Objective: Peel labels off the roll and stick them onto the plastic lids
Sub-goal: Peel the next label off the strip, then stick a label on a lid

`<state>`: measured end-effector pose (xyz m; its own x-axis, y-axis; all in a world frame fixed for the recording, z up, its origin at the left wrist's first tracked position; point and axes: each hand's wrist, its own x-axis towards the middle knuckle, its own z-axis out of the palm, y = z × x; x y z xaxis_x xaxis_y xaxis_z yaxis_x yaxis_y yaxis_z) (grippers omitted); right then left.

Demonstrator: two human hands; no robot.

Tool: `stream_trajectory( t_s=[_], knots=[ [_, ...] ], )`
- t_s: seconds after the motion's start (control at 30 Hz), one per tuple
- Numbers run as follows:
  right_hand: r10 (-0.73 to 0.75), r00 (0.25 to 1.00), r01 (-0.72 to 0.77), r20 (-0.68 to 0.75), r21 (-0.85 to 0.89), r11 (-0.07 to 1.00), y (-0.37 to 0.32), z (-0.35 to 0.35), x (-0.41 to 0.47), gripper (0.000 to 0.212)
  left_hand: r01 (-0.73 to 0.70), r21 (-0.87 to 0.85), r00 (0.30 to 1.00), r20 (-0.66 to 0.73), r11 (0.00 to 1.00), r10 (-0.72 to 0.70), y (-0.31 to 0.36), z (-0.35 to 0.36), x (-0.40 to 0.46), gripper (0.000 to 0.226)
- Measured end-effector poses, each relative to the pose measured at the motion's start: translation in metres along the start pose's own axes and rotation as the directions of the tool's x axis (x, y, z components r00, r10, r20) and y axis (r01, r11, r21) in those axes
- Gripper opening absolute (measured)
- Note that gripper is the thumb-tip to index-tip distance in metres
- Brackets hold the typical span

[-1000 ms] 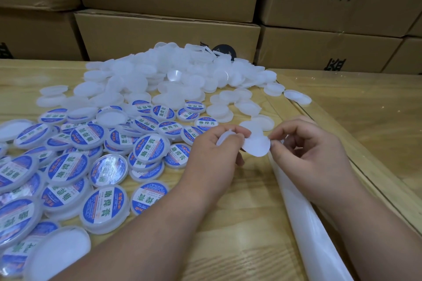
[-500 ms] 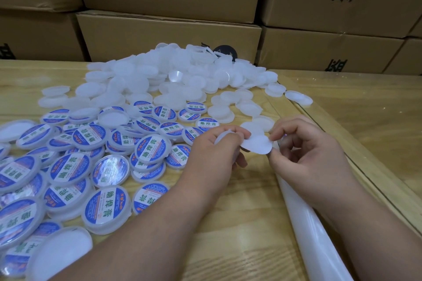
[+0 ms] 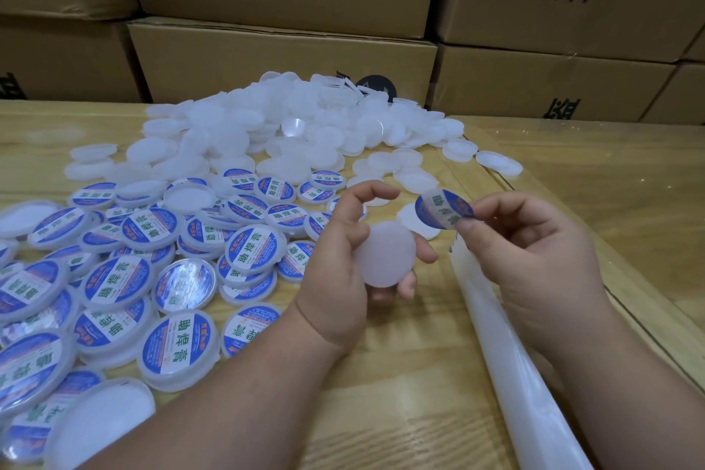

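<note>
Round blue-and-white printed label (image 3: 443, 209) hangs pinched by its edge in the right hand (image 3: 534, 252), apparently sticky side clear of everything, while the left hand (image 3: 345, 259) cradles a blank, frosted white plastic lid (image 3: 385, 254) face-up just beside it, above the wooden desk (image 3: 381, 393), ready for sticking.

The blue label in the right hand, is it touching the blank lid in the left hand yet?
Apart. The head view shows the label pinched by the right hand, with table and loose lids visible between it and the blank lid held by the left hand.
</note>
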<state>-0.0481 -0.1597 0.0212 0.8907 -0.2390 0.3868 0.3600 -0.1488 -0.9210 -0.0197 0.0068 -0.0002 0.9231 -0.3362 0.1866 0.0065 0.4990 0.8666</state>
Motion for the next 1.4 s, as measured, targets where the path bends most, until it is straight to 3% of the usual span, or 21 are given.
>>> stream_trajectory(
  t_s=[0.2,0.33,0.43,0.9,1.03,1.4],
  knots=[
    [0.099,0.993,-0.107,0.063,0.147,0.983,-0.006,-0.003,0.002,0.014,0.021,-0.018,0.997,-0.077,1.0,-0.022,-0.001,0.003,0.007,0.02],
    [0.195,0.96,-0.222,0.203,0.12,0.968,-0.006,-0.003,0.001,0.031,0.03,0.055,0.998,-0.059,0.998,-0.027,-0.004,0.004,0.005,0.034],
    [0.221,0.944,-0.247,0.244,0.08,0.966,-0.004,0.0,-0.002,0.029,0.075,0.041,0.997,-0.029,0.996,-0.074,-0.001,0.006,0.006,0.032],
    [0.256,0.942,-0.272,0.217,0.043,0.961,0.003,-0.002,0.001,0.031,0.054,0.146,0.998,0.008,0.988,-0.056,-0.003,0.008,0.004,0.032],
    [0.245,0.947,-0.261,0.207,0.053,0.964,0.003,-0.002,0.001,0.03,0.049,0.208,0.999,-0.004,0.977,-0.049,-0.003,0.01,0.003,0.023],
    [0.263,0.951,-0.264,0.163,-0.013,0.964,0.006,-0.004,0.001,0.027,-0.049,0.368,0.997,-0.036,0.929,0.066,-0.009,0.01,0.001,0.016]
  ],
)
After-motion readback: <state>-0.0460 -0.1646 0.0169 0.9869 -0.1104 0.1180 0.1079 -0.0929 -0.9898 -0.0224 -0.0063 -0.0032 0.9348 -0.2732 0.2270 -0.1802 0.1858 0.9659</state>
